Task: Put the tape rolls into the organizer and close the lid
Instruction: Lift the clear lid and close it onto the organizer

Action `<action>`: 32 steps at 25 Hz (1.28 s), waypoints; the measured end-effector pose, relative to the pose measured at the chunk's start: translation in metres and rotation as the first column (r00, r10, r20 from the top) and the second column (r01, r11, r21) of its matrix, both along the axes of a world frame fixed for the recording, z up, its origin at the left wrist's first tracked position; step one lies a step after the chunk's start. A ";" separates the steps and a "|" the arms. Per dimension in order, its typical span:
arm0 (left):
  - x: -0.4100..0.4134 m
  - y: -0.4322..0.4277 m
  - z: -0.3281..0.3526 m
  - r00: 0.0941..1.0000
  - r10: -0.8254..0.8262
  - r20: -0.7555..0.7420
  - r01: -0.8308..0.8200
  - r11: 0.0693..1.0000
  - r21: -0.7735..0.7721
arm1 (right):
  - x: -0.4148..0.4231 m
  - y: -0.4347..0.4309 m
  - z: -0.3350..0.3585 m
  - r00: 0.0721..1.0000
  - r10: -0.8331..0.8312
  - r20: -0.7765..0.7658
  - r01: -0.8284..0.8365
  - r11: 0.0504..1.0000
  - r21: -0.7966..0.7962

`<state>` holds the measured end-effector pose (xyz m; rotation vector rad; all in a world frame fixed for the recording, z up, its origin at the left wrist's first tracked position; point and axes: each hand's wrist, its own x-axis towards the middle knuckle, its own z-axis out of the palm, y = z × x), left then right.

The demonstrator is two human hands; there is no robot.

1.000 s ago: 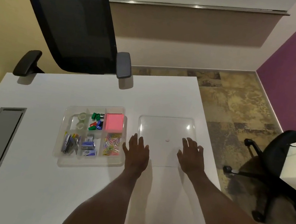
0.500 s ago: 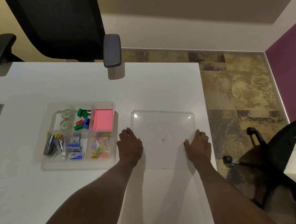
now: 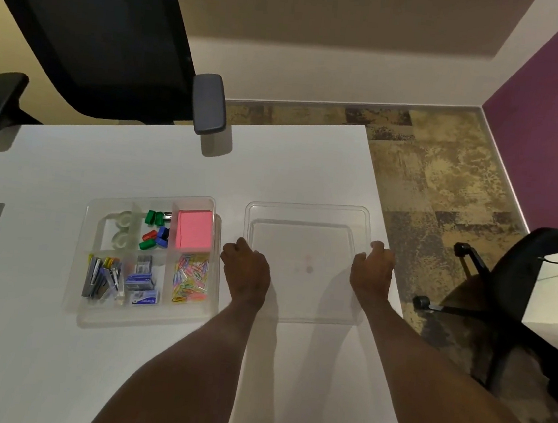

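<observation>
A clear plastic organizer (image 3: 143, 314) sits on the white desk, left of my hands. Two clear tape rolls (image 3: 123, 227) lie in its far-left compartment. The clear lid (image 3: 308, 214) is to the organizer's right, lifted off the desk, its shadow showing beneath. My left hand (image 3: 245, 273) grips the lid's left edge and my right hand (image 3: 370, 276) grips its right edge, fingers curled around the rim.
The organizer also holds pink sticky notes (image 3: 194, 234), coloured paper clips (image 3: 191, 283), staple boxes (image 3: 140, 291) and binder clips. A black office chair (image 3: 99, 37) stands behind the desk; another chair (image 3: 516, 298) is at the right. The desk's right edge is close to the lid.
Both hands went from resting flat on the lid to its side edges, closed on them and raised it off the desk. The view has tilted down and closer.
</observation>
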<state>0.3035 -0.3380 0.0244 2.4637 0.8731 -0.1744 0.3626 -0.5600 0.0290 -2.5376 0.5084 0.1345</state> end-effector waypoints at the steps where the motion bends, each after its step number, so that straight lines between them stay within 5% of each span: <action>1: 0.000 0.001 0.007 0.998 -0.062 0.013 0.061 0.996 0.068 | 0.000 0.000 0.008 1.000 -0.015 0.021 0.015 1.000 0.002; 5: 0.002 0.012 0.039 0.987 -0.096 0.129 0.073 0.982 0.174 | -0.001 0.009 0.044 0.987 -0.049 0.151 0.046 0.999 0.026; 13: -0.020 0.079 0.106 0.829 0.372 0.418 -0.267 0.920 -0.288 | -0.004 0.061 0.111 0.964 -0.088 0.251 0.041 0.981 0.188; 20: -0.056 0.167 0.160 0.731 0.437 0.524 -0.324 0.898 -0.297 | -0.033 0.136 0.153 0.953 -0.099 0.285 -0.011 0.932 0.361; 32: -0.111 0.304 0.189 0.687 0.555 0.468 -0.208 0.768 -0.606 | -0.074 0.233 0.195 0.957 0.001 0.291 -0.187 0.767 0.613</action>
